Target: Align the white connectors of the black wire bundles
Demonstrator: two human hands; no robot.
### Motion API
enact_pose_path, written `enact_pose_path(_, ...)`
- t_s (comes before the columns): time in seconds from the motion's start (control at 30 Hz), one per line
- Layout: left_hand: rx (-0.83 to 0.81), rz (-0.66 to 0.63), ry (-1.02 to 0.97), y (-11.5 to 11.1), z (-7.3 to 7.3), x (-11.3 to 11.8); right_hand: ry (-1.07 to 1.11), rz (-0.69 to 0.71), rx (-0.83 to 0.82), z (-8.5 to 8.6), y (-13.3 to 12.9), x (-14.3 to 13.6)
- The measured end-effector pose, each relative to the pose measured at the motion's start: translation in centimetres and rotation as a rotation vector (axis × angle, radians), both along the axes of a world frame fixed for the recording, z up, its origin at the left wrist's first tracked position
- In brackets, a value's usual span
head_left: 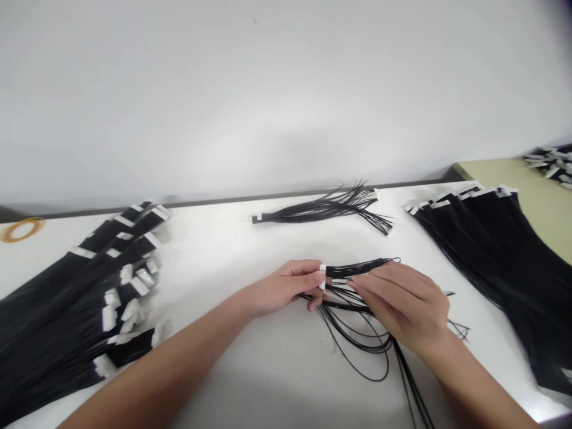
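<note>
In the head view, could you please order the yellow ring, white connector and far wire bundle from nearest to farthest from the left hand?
1. White connector: held in the left hand.
2. Far wire bundle: lying beyond that hand.
3. Yellow ring: far off to the left.

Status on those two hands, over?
Left hand: pinching small white rectangular connector. Right hand: at thin black wires. Loose black wire loops droop below.

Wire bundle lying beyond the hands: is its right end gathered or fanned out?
Fanned out: the wire bundle splits into diverging strands toward the right.
</note>
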State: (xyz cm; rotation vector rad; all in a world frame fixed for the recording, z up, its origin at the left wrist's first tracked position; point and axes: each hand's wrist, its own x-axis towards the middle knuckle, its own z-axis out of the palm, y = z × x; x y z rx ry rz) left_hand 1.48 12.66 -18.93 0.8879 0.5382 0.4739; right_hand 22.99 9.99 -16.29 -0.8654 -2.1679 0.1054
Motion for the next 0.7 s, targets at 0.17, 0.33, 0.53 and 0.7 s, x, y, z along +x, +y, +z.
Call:
enact_pose_path(0.17,-0.016,0.006,0.007,0.0,0.0,0.1,-0.018,-0.012,-0.023,-0.1,0.0,-0.1)
enact_pose_path(0.33,-0.07,0.034,-0.018,0.0,0.0,-0.1,-0.003,-0.05,-0.008,0.1,0.2,0.2)
enact_pose_path(0.53,-0.201,0.18,-0.128,0.3,-0.1,-0.1,0.328,-0.441,-0.16,0.6,0.3,0.4)
enact_pose_path(0.7,-0.278,0.304,-0.203,0.5,0.2,-0.2,0.616,-0.535,-0.609,-0.1,1.0,1.1)
